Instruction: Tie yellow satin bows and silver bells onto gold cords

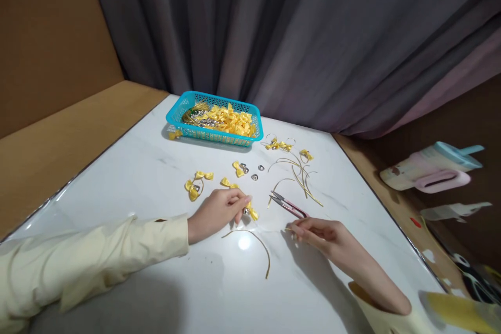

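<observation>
My left hand (217,211) rests on the white table (156,162), its fingers pinched on a small yellow ribbon bow (251,212) with a silver bell. My right hand (319,233) lies to the right, fingers closed on a thin gold cord end and a small silver piece. A curved gold cord (263,248) lies on the table between the hands. Pink-handled thread snips (288,204) lie just beyond my right hand.
A teal basket (183,106) of yellow bows and bells stands at the table's far side. Loose bows (194,186), silver bells (254,177) and gold cords (301,180) lie scattered mid-table. A grey curtain hangs behind. A pink and blue container (434,168) sits off the right edge.
</observation>
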Tool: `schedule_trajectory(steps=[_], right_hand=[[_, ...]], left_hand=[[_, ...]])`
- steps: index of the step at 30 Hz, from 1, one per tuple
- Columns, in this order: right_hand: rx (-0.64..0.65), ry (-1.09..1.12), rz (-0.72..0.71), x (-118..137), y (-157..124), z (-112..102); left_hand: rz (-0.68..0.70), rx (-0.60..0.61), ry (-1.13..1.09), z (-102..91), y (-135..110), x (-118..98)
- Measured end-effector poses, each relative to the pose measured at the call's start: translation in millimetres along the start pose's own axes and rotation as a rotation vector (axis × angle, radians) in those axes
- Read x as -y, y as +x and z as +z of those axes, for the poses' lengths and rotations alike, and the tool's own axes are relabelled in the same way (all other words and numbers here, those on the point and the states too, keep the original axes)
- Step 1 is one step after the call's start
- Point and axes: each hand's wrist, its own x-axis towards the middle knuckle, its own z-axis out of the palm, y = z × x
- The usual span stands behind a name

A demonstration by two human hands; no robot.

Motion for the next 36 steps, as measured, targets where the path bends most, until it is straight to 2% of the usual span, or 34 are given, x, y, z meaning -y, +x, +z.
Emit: schedule_trajectory(steps=[2,7,8,12,14,16,19,22,25,27,28,30,32,34,36], right_hand=[[-0.066,-0.209,-0.107,-3,3,4],[-0.403,-0.687,-0.524,15,3,27],[-0.392,-0.73,-0.59,22,3,35],[-0.118,-0.902,-0.838,44,7,66],[-0.06,-1.025,-0.958,49,12,79],[-0.03,-1.1,-1.004,52,18,87],[0.06,-1.136,-0.942,56,23,88],[0.192,-1.084,-0.825,60,27,78],[0.23,-0.8,-0.664,58,31,64],[0.173,-0.525,-0.537,54,35,56],[0.145,-0.381,-0.466,51,36,53],[0.122,-0.078,-0.299,47,37,49],[0.123,0.222,-0.138,44,36,47],[0.112,0.465,-0.029,42,35,46],[0.106,0.617,0.028,41,34,47]], left_hand=[[0.018,-0.004,0.035,-0.4,1,3],[0.029,0.024,0.069,-0.8,2,4],[0.031,0.028,0.079,-0.7,2,3],[0.033,0.031,0.133,-0.7,1,-2],[0.032,0.026,0.159,-1.5,2,-3],[0.04,0.031,0.183,-3.1,4,-4],[0.057,0.054,0.209,-6.0,7,-4],[0.064,0.057,0.217,-8.0,8,-2],[0.113,0.001,0.233,-10.4,3,1],[0.269,-0.059,0.302,-13.1,-2,4],[0.398,-0.063,0.358,-14.7,-6,6],[0.694,0.034,0.495,-16.9,-11,11],[0.933,0.218,0.612,-16.5,-16,14],[1.027,0.363,0.685,-12.6,-19,16],[1.003,0.416,0.738,-6.7,-21,16]])
